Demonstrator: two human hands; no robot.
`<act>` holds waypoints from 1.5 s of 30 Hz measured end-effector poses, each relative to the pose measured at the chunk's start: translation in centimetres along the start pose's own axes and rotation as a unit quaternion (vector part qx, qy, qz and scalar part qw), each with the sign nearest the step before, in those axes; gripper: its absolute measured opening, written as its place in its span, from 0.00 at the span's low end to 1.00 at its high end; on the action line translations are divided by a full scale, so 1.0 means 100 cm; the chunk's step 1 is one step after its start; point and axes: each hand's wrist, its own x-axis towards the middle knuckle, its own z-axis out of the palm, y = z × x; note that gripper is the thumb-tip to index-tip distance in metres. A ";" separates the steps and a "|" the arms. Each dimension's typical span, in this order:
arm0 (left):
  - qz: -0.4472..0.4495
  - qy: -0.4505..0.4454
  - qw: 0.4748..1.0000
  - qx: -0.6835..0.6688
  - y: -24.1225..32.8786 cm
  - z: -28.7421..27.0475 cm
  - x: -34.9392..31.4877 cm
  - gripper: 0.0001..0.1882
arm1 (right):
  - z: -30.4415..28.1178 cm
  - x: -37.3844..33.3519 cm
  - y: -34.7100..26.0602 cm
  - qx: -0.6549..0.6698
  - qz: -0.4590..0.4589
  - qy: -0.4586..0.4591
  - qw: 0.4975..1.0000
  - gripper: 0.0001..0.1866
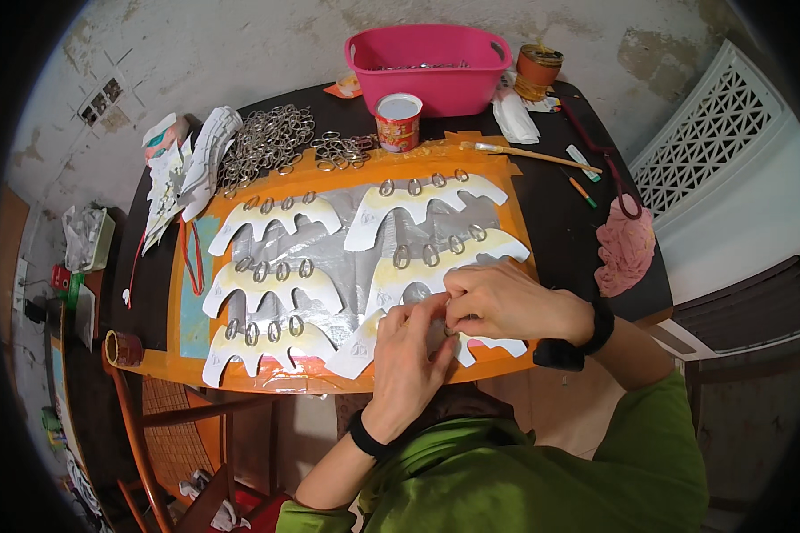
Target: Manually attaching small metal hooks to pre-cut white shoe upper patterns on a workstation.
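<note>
My left hand (407, 348) and my right hand (505, 305) meet over the lower right white scalloped cutout (356, 349). The fingers of both are closed, fingertips together at its upper edge. A bit of metal shows between them; what each hand holds is mostly hidden. Above lies another white cutout (389, 286) with oval metal rings (430, 255) along its yellowish upper edge. More cutouts with such rings lie at the far right (362, 229) and down the left side, such as the middle left cutout (218, 298).
The silver-grey sheet (351, 280) is framed by orange tape. Behind it lie a pile of metal rings (271, 138), a red paper cup (398, 133), a pink tub (427, 84) and a brush (542, 158). At right are scissors (615, 169) and a pink cloth (625, 249); white strips (206, 164) lie far left.
</note>
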 end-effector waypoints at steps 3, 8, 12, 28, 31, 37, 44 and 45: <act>-0.006 0.009 1.000 -0.012 -0.001 0.000 -0.001 0.31 | 0.009 -0.004 -0.004 -0.055 -0.063 0.059 0.995 0.05; 0.021 -0.006 1.000 0.007 -0.004 -0.001 -0.002 0.19 | 0.020 -0.022 -0.015 -0.173 -0.130 0.125 0.968 0.06; 0.050 -0.003 0.999 0.007 -0.007 -0.001 -0.002 0.12 | 0.026 -0.029 -0.017 -0.171 -0.122 0.156 0.965 0.06; 0.039 -0.010 0.999 0.009 -0.010 -0.003 -0.004 0.09 | 0.021 -0.022 0.004 0.018 -0.120 0.115 0.986 0.09; 0.040 -0.013 0.999 0.014 -0.010 -0.003 -0.004 0.10 | 0.021 -0.021 0.004 0.004 -0.123 0.136 0.983 0.10; 0.027 -0.023 0.999 0.006 -0.010 -0.004 -0.005 0.10 | 0.027 -0.022 0.001 -0.038 -0.138 0.166 0.976 0.13; 0.043 -0.005 0.999 -0.005 -0.011 -0.002 -0.005 0.07 | 0.030 -0.025 0.002 -0.153 -0.232 0.195 0.941 0.10; 0.046 -0.005 0.999 -0.006 -0.012 -0.002 -0.005 0.06 | 0.030 -0.025 0.001 -0.162 -0.237 0.196 0.938 0.09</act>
